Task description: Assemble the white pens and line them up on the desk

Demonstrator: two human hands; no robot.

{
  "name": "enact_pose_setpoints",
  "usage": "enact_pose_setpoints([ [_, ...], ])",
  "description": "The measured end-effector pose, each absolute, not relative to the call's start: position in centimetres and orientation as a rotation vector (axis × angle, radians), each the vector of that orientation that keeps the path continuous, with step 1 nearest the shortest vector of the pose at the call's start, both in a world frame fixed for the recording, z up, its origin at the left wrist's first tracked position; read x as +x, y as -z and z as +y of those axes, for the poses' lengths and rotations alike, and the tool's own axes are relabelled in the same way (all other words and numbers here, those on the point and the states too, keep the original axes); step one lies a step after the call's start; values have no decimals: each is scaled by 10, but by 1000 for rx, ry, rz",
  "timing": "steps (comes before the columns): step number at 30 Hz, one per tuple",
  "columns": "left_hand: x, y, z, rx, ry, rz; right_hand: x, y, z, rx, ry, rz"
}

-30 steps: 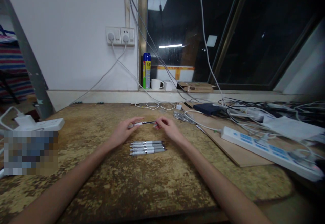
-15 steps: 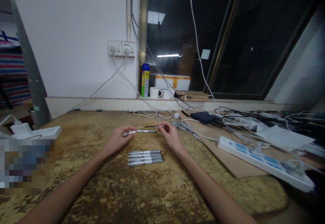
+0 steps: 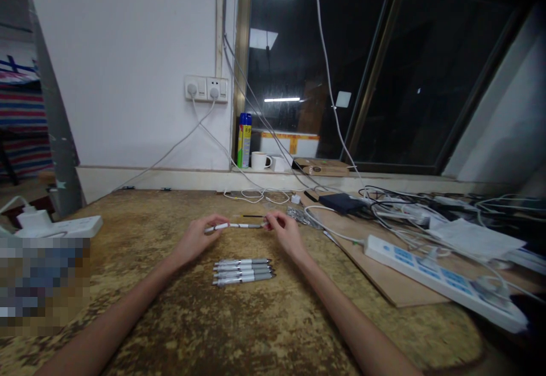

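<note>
One pen part (image 3: pixel 220 226), pinched by the left hand (image 3: pixel 199 238), is best held level; whether the right hand (image 3: pixel 285 235) grips is unclear

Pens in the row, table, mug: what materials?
Pens: probably plastic, smooth; white and grey barrels with slight sheen.
Table: wood or board, seemingly; worn, patchy brown surface.
Mug: likely glazed ceramic; smooth and white, though plastic or enamel is possible.

White pen part (image 3: pixel 220 226) held, parallel pens (image 3: pixel 244 272)
</note>
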State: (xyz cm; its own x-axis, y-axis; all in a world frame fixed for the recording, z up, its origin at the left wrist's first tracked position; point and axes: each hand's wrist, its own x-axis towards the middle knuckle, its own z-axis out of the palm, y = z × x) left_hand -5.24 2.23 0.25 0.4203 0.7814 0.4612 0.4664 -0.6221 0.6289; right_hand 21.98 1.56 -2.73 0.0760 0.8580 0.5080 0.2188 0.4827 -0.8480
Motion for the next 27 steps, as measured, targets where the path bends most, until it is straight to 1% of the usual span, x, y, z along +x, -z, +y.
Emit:
enact_pose_setpoints([
  [9, -52, -2, 21, 2311, -1040, 1042, 218, 26, 16, -964, -788, -1314],
  [27, -51, -2, 22, 2342, -1034, 1039, 218, 23, 11, -1028, -749, -1311],
])
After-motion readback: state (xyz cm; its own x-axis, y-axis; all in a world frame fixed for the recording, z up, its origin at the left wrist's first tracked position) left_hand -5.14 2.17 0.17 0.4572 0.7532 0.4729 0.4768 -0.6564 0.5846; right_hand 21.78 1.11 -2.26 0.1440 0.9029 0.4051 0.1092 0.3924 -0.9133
